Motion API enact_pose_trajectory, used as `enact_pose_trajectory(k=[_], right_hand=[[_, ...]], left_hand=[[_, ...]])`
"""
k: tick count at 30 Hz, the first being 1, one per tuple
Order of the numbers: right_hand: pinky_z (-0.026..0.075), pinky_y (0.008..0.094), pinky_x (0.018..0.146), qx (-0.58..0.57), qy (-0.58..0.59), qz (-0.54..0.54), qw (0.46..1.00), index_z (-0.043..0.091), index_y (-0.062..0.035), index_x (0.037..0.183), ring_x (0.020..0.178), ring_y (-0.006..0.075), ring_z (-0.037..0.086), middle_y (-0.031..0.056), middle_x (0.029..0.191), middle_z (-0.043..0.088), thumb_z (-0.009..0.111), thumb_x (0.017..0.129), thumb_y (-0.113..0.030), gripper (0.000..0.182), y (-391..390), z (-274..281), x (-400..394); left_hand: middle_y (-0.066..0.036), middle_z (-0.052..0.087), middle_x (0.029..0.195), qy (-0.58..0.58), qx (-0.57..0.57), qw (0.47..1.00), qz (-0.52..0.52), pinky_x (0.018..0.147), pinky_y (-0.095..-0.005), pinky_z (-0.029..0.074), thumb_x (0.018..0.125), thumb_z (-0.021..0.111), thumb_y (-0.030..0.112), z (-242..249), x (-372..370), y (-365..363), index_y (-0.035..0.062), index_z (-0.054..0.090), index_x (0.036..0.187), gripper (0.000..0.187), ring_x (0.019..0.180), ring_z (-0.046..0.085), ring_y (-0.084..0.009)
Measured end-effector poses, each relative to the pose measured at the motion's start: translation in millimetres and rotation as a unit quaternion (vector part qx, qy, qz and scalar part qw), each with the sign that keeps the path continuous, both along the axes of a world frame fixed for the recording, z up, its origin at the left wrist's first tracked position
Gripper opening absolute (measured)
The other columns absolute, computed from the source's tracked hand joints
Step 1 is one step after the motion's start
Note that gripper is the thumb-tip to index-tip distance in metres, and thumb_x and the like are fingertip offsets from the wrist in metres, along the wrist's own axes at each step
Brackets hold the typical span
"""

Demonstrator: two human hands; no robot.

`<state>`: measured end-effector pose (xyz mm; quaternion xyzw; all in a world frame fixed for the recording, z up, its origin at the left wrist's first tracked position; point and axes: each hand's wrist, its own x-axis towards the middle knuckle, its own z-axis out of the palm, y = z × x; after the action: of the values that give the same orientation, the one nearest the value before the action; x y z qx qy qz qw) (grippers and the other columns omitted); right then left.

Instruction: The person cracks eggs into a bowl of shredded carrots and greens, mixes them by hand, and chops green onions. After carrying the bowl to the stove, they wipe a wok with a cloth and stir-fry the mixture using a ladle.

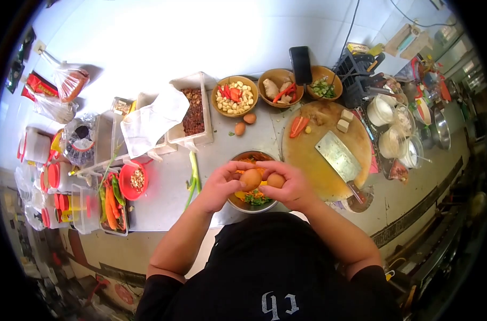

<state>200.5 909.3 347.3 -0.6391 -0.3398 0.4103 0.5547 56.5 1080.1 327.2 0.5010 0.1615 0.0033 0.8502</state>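
Over a metal bowl [252, 209], my left hand [226, 184] grips a brown egg [250, 180] between thumb and fingers. Close beside it, my right hand [293, 187] holds another rounded brown egg [276, 181]. I cannot tell whether these are whole eggs or cracked shells. Chopped green herbs [257, 198] and orange-yellow shreds show in the bowl, partly hidden by both hands. Two more brown eggs [240, 129] lie on the metal counter behind the bowl.
Right of the bowl, a cleaver [339, 156] rests on a round chopping board [302, 182]. Bowls of garlic [233, 108], ginger and greens line the wall, near a phone [301, 64]. At left are a scallion [193, 176], a red bowl [124, 179] and a vegetable container [115, 231].
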Motion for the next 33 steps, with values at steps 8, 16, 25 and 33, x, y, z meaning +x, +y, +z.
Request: enact_pose_trajectory(k=[8,16,25,33], right_hand=[[0.052,0.0328,0.080,0.000,-0.111,-0.079,0.991,0.064,-0.0023,0.108,0.089,0.0261,0.066,0.0166,0.099,0.067,0.074,0.072,-0.022,0.042,3,-7,-8],[0.053,0.0347,0.079,-0.011,-0.171,-0.131,0.976,0.064,-0.0029,0.105,0.090,0.0306,0.066,0.0176,0.097,0.067,0.074,0.070,-0.023,0.042,7,-16,-16],[0.053,0.0370,0.073,0.088,-0.327,-0.116,0.934,0.065,-0.0053,0.103,0.084,0.0328,0.064,0.0145,0.093,0.065,0.075,0.071,-0.020,0.037,14,-18,-13],[0.052,0.0380,0.070,0.101,-0.367,-0.127,0.916,0.065,-0.0038,0.100,0.082,0.0323,0.063,0.0138,0.089,0.065,0.075,0.070,-0.021,0.036,14,-23,-13]], left_hand=[[-0.012,0.058,0.114,-0.011,0.090,0.994,0.059,0.095,-0.0329,0.047,0.078,0.065,-0.005,9,6,-20,-0.0029,0.049,0.119,0.044,0.110,0.058,-0.0209],[-0.013,0.062,0.107,0.047,0.197,0.974,0.102,0.088,-0.0295,0.052,0.077,0.070,-0.005,-5,11,-29,-0.0047,0.051,0.116,0.044,0.100,0.062,-0.0181],[-0.014,0.063,0.108,0.080,0.275,0.949,0.132,0.088,-0.0281,0.051,0.072,0.062,-0.007,-3,19,-31,-0.0076,0.055,0.115,0.044,0.099,0.062,-0.0180],[-0.013,0.063,0.107,0.076,0.236,0.961,0.122,0.087,-0.0278,0.051,0.071,0.061,-0.008,-14,21,-28,-0.0085,0.055,0.115,0.044,0.098,0.062,-0.0176]])
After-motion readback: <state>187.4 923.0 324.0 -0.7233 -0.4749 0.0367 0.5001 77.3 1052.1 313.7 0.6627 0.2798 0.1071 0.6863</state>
